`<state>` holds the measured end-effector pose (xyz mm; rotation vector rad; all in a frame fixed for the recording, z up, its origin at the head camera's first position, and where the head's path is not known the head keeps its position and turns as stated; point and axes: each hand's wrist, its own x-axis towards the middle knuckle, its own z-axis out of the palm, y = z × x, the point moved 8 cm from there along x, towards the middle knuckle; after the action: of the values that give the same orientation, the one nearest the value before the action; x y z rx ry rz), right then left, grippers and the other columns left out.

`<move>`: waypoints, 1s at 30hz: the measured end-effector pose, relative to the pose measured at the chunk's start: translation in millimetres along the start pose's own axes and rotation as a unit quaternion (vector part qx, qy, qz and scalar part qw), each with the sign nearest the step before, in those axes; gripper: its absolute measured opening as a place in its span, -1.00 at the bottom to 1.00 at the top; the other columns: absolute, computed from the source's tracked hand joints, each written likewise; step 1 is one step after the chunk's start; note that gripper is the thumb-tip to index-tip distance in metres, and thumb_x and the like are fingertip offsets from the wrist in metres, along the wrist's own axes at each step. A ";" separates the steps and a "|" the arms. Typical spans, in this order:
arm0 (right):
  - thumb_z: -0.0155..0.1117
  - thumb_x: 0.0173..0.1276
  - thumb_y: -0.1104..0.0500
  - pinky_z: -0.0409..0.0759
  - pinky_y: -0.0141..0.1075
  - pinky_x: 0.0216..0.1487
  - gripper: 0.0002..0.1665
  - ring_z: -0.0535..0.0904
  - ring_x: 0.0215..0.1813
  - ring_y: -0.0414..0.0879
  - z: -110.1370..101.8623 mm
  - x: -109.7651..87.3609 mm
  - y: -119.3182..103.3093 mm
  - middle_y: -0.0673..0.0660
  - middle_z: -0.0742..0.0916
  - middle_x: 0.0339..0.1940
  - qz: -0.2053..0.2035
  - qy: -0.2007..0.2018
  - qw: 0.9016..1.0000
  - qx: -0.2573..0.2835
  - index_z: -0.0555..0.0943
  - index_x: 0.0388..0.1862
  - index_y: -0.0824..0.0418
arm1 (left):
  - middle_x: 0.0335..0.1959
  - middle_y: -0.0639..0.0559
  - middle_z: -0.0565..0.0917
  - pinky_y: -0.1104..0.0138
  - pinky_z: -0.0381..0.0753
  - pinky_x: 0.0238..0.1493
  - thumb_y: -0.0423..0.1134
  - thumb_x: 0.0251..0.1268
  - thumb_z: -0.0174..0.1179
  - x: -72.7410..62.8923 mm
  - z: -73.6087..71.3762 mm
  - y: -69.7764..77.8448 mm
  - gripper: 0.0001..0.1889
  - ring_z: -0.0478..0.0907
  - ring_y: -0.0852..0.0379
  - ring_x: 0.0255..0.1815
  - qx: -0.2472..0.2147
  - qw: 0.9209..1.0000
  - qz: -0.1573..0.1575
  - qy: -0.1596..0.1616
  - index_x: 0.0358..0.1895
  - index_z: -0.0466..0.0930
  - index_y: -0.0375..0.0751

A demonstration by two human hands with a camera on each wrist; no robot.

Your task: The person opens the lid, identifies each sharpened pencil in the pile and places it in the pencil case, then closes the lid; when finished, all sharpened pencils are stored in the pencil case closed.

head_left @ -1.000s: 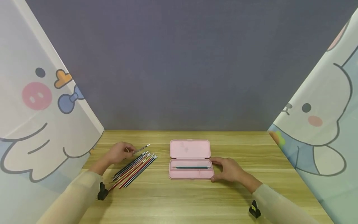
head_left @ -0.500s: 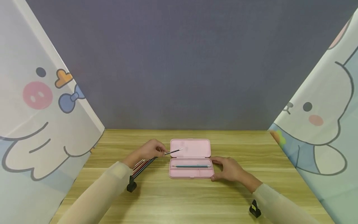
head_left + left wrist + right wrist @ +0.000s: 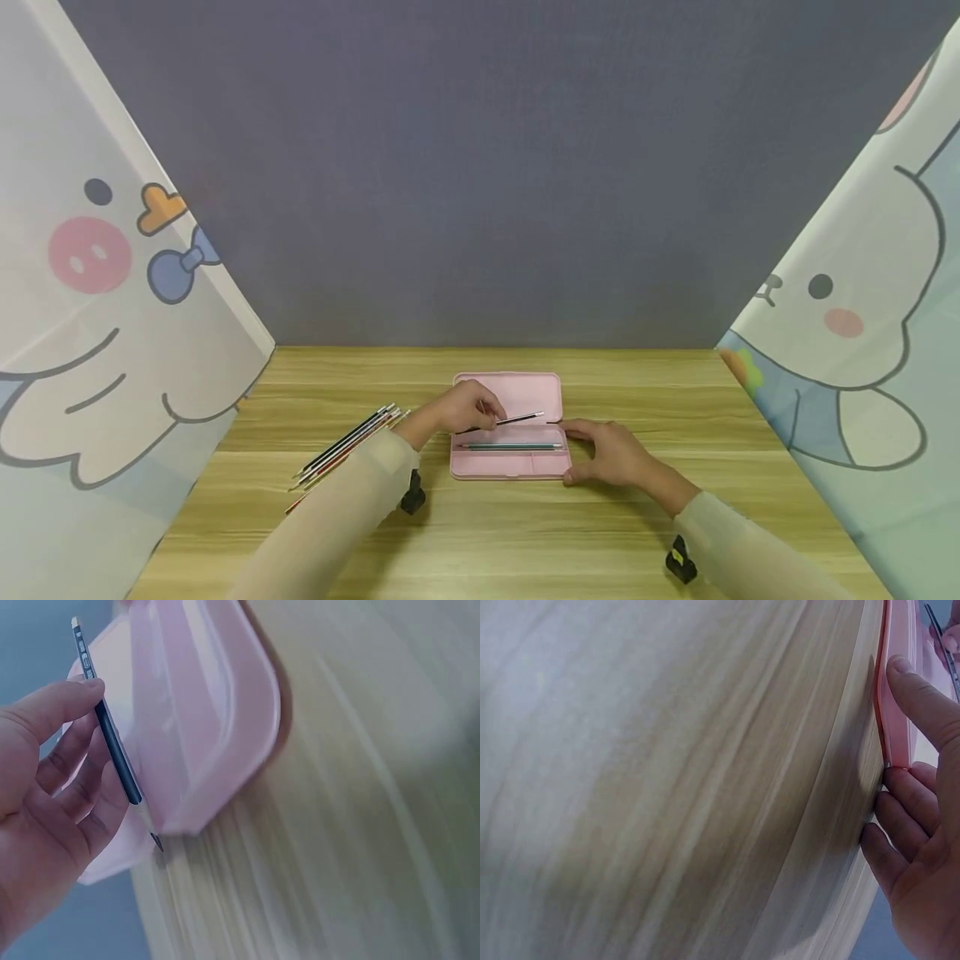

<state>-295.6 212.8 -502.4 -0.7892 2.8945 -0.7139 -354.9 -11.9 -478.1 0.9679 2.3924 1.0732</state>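
Observation:
My left hand [image 3: 474,406] pinches a black pencil [image 3: 118,754] between thumb and fingers, over the back of the open pink pencil case [image 3: 480,477]. The pencil's white end points right in the head view; its sharpened tip shows in the left wrist view. A green pencil [image 3: 510,447] lies lengthwise in the case's long rear compartment. At the case's right end, my right hand [image 3: 611,454] grips it, thumb at the front corner and fingers at the back. The right wrist view shows that thumb [image 3: 922,697] on the case's rim.
A loose bundle of several pencils [image 3: 345,442], dark, red and striped, lies on the wooden table [image 3: 510,542] to the left, partly hidden by the left sleeve [image 3: 337,508]. The case's lid [image 3: 525,392] lies folded back. A grey wall panel [image 3: 495,183] stands behind.
My left hand has carried the black pencil rightward from beside the bundle to above the case. My right hand has stayed at the case's right end.

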 end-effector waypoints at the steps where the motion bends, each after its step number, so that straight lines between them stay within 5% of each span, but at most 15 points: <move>1: 0.63 -0.08 -0.39 0.57 0.10 0.26 0.08 0.63 0.30 0.10 0.2 0.1 0.2 -0.01 0.76 0.20 0.001 -0.001 1.000 0.001 0.56 0.41 0.02 | -0.37 0.04 0.78 0.42 0.58 -0.33 -0.48 0.27 0.33 2.3 3.1 1.3 -0.85 0.57 0.31 -0.40 0.004 1.000 0.001 -0.001 -0.16 0.82 -0.27; 13: 0.64 -0.10 -0.38 0.57 0.06 0.26 0.07 0.64 0.29 0.03 1.2 1.8 1.2 -0.02 0.77 0.19 0.009 -0.009 1.000 0.009 0.57 0.38 0.04 | -0.32 0.12 0.80 0.47 0.58 -0.24 -0.47 0.21 0.36 13.0 29.7 16.9 -0.82 0.56 0.38 -0.37 0.108 0.994 -0.006 -0.022 -0.21 0.85 -0.15; 30: 0.66 -0.10 -0.36 0.56 0.05 0.29 0.07 0.63 0.30 0.02 1.1 0.6 -1.1 -0.02 0.76 0.20 0.014 -0.006 1.000 0.005 0.58 0.38 0.05 | -0.29 0.27 0.79 0.45 0.56 -0.08 -0.37 0.21 0.38 13.5 40.2 19.4 -0.81 0.60 0.37 -0.26 0.227 0.974 -0.020 -0.018 -0.22 0.86 0.02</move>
<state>-295.5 211.2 -502.8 -0.7486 2.8838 -0.7181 -333.8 27.8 -490.2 1.0598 2.6703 0.4904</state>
